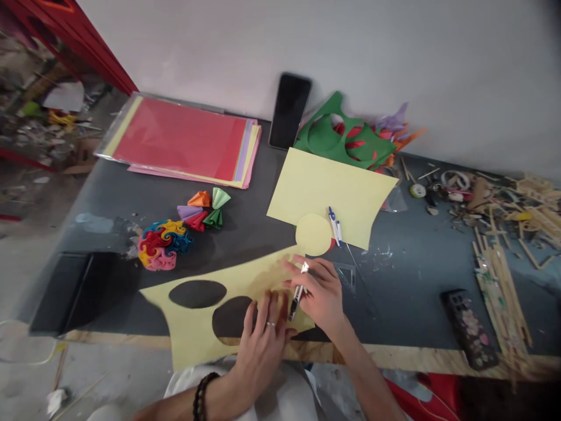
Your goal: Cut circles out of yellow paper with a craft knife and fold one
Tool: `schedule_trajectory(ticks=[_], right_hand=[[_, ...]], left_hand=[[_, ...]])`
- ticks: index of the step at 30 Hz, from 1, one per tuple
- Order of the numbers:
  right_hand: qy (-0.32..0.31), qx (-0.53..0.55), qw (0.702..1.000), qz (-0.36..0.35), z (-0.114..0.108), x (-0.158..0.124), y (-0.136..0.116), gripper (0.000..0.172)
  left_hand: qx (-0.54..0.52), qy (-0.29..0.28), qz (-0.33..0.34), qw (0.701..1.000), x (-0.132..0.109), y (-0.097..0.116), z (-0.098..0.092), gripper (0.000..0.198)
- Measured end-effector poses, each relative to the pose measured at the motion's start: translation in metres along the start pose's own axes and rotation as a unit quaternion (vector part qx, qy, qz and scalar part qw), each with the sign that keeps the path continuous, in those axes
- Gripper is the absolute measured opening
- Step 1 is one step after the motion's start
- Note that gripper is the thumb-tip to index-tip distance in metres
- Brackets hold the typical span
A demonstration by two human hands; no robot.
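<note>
A pale yellow sheet [193, 333] with two round holes cut out lies at the table's front edge, partly hanging over it. My left hand [263, 339] lies on it with fingers stretched, beside the larger hole. My right hand [322, 292] grips a slim white and dark craft knife [298, 292], its tip down at the sheet close to my left fingers. Just beyond my hands lies a cut yellow paper disc [313, 235]. A white and blue compass [335, 225] rests on another yellow sheet [324, 184]. A small clear set square [346, 278] lies right of my right hand.
Colored paper in a plastic sleeve [179, 137], folded paper cones [204, 210] and curled paper pieces [163, 244] lie left. A phone [290, 111] leans on the wall beside green cut paper [346, 134]. Wooden sticks [504, 292] and a patterned phone [468, 327] lie right.
</note>
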State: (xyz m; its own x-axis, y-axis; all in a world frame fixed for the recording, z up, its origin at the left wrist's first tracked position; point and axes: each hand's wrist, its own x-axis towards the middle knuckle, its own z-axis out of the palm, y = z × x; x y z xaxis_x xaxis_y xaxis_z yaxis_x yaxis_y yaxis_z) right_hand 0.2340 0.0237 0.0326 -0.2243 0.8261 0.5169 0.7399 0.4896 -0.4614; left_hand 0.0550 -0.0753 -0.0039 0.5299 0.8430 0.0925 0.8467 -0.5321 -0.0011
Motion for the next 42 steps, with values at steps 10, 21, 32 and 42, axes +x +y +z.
schedule_trajectory(ticks=[10,21,32,42], right_hand=[[-0.001,0.166,0.937,0.309,-0.02,-0.038,0.014,0.028],[-0.04,0.21,0.915,0.341,-0.004,-0.044,0.003,0.011],[-0.065,0.199,0.949,0.237,0.003,-0.043,0.009,0.018],[-0.102,0.176,0.952,0.226,-0.003,-0.049,0.011,0.024]], left_hand=[[-0.027,-0.038,0.054,0.997,0.02,-0.026,-0.005,0.061],[-0.03,-0.021,0.094,0.995,0.028,-0.026,-0.001,0.041],[-0.002,0.005,0.098,0.995,0.035,-0.029,-0.002,0.048],[0.022,0.013,0.099,0.995,0.037,-0.028,0.0,0.059]])
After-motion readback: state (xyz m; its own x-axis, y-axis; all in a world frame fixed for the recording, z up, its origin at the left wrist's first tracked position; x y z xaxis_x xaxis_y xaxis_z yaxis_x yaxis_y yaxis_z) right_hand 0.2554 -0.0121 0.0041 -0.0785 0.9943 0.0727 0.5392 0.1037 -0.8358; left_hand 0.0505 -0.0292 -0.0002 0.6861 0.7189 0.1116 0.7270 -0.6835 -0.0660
